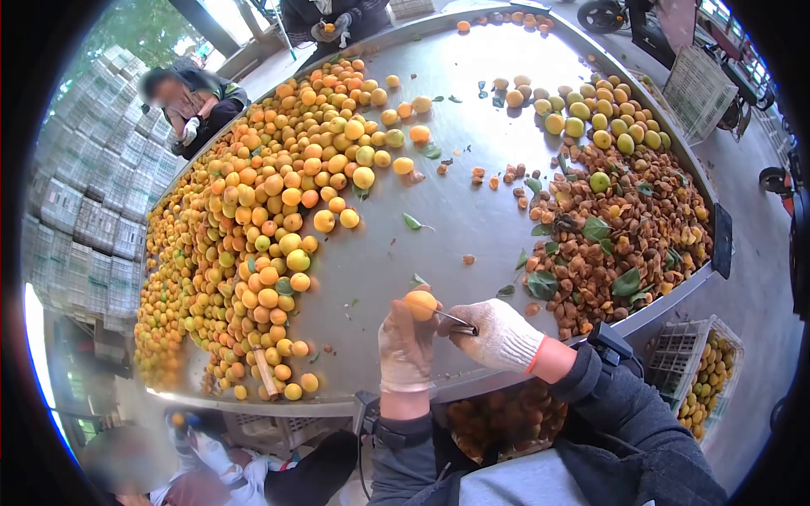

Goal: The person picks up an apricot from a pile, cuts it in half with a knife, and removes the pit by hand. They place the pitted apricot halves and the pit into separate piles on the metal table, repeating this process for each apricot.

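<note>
Over the table [371, 287], the left hand [406, 347] is clasping fruit [419, 305], the right hand [504, 335] a tool [462, 327], seemingly cutting, next needing steadiness.

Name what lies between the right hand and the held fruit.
In the head view, a slim metal tool spans the stretch from the right hand to the fruit.

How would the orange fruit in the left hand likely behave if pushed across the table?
The orange fruit would probably roll: it looks round, and the metal table looks smooth. It is probably light, being small beside the left hand.
</note>
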Tool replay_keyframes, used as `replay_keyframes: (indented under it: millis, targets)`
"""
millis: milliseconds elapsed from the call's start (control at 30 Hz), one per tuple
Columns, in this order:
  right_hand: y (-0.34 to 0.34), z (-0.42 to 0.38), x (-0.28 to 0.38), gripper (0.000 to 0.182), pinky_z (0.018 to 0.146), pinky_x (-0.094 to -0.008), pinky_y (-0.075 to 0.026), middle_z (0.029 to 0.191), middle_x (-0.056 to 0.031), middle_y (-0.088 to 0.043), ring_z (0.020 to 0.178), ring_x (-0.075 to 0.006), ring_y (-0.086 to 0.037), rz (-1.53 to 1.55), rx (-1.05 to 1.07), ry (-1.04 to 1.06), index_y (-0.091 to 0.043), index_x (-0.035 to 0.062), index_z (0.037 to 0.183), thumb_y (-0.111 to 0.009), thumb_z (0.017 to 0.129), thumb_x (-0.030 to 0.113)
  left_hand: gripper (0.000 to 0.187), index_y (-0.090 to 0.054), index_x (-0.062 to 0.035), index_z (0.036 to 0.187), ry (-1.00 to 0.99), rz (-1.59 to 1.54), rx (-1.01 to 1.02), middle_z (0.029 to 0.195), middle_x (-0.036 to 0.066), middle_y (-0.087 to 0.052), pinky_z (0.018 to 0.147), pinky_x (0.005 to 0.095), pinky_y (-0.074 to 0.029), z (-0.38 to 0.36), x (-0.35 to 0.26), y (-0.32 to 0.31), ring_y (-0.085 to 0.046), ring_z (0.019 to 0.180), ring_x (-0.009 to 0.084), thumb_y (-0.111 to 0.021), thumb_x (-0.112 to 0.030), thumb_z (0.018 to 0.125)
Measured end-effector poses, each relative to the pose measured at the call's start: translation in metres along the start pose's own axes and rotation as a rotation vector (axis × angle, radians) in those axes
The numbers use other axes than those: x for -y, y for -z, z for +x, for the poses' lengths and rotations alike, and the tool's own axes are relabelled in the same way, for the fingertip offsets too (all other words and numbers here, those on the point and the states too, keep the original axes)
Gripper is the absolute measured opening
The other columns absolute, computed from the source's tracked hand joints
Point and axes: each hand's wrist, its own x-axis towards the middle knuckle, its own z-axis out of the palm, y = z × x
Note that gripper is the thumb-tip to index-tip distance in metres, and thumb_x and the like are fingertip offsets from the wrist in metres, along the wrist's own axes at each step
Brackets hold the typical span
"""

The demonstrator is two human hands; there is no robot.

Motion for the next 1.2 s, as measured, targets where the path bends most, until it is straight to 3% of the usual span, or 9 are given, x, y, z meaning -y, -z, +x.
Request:
replay_keyframes:
  millis: [267, 400, 767, 833, 867, 900, 1033, 1100, 1200]
  targets:
    - [-0.011, 0.001, 0.001, 0.020, 0.067, -0.0389, -0.051, 0.080, -0.0171, -0.067, 0.075, -0.0340, -0.066, -0.131, -0.121, 0.031, -0.068, 0.0073, 0.100, -0.060, 0.081, 0.009, 0.054, -0.059, 0.0061, 0.115, -0.127, 0.299, -0.078, 0.091, 0.005, -0.064, 0.077, 0.0211, -0.045, -0.016, -0.003, -0.009, -0.058, 0.083, 0.0106, -0.066, -0.041, 0.089]
    - [-0.013, 0.002, 0.003, 0.017, 0.064, -0.0424, -0.049, 0.077, -0.0192, -0.064, 0.070, -0.0397, -0.061, -0.091, -0.161, 0.036, -0.068, 0.0083, 0.095, -0.059, 0.082, 0.012, 0.047, -0.058, 0.0064, 0.118, -0.222, 0.406, -0.094, 0.093, 0.004, -0.064, 0.082, 0.0233, -0.046, -0.021, 0.004, -0.024, -0.058, 0.085, 0.0102, -0.076, -0.019, 0.083]
    - [0.024, 0.008, 0.016, 0.017, 0.076, -0.0301, -0.049, 0.081, -0.0082, -0.070, 0.077, -0.0180, -0.063, 0.275, 0.394, -0.150, -0.073, 0.0051, 0.090, -0.060, 0.080, 0.012, 0.045, -0.059, 0.0036, 0.119, 0.021, 0.457, 0.036, 0.094, 0.005, -0.065, 0.074, 0.0225, -0.052, -0.014, -0.026, -0.017, -0.061, 0.081, 0.0108, -0.076, 0.004, 0.077]
    - [0.040, 0.005, 0.022, 0.019, 0.076, -0.0306, -0.049, 0.079, -0.0073, -0.069, 0.076, -0.0164, -0.063, 0.225, 0.352, -0.225, -0.073, 0.0056, 0.091, -0.059, 0.081, 0.012, 0.047, -0.059, 0.0026, 0.121, -0.105, 0.148, -0.031, 0.096, 0.006, -0.064, 0.075, 0.0219, -0.051, -0.001, -0.021, -0.003, -0.061, 0.084, 0.0107, -0.075, 0.003, 0.077]
    - [0.034, 0.010, -0.011, 0.016, 0.052, -0.0227, -0.044, 0.068, 0.0027, -0.061, 0.055, -0.0067, -0.051, 0.246, 0.174, 0.035, -0.073, 0.0038, 0.090, -0.061, 0.080, 0.008, 0.047, -0.059, 0.0026, 0.121, -0.108, 0.148, -0.030, 0.096, 0.006, -0.064, 0.075, 0.0219, -0.051, 0.001, -0.020, -0.002, -0.061, 0.084, 0.0107, -0.075, 0.003, 0.077]
    - [0.052, 0.004, 0.015, 0.016, 0.057, -0.0233, -0.047, 0.070, 0.0033, -0.062, 0.060, -0.0074, -0.055, 0.343, 0.104, -0.299, -0.072, 0.0048, 0.094, -0.063, 0.080, 0.009, 0.047, -0.059, 0.0024, 0.122, -0.157, 0.300, -0.030, 0.098, 0.007, -0.065, 0.077, 0.0223, -0.051, 0.002, -0.018, -0.005, -0.061, 0.087, 0.0112, -0.075, 0.003, 0.077]
    - [0.024, 0.012, -0.001, 0.034, 0.061, -0.0227, -0.048, 0.078, 0.0020, -0.063, 0.069, -0.0070, -0.057, 0.330, -0.273, 0.170, -0.064, 0.0046, 0.110, -0.073, 0.080, 0.017, 0.048, -0.059, 0.0010, 0.123, -0.419, 1.133, 0.054, 0.107, 0.010, -0.065, 0.083, 0.0248, -0.051, -0.004, -0.006, -0.024, -0.061, 0.095, 0.0139, -0.074, 0.004, 0.078]
    - [0.024, 0.010, -0.005, 0.039, 0.056, -0.0202, -0.046, 0.081, 0.0011, -0.063, 0.065, -0.0049, -0.054, 0.109, -0.311, 0.267, -0.062, 0.0050, 0.113, -0.075, 0.079, 0.020, 0.048, -0.058, 0.0000, 0.124, -0.349, 0.812, 0.138, 0.108, 0.011, -0.065, 0.083, 0.0269, -0.052, -0.004, 0.006, -0.024, -0.062, 0.095, 0.0149, -0.072, 0.005, 0.078]
    - [0.040, 0.001, 0.016, 0.031, 0.052, -0.0197, -0.044, 0.076, 0.0005, -0.062, 0.058, -0.0054, -0.054, 0.517, -0.043, -0.064, -0.063, 0.0050, 0.108, -0.070, 0.083, 0.021, 0.047, -0.058, -0.0023, 0.126, -0.149, 0.382, 0.181, 0.108, 0.012, -0.065, 0.084, 0.0306, -0.054, -0.007, 0.004, -0.022, -0.063, 0.095, 0.0167, -0.069, 0.005, 0.081]
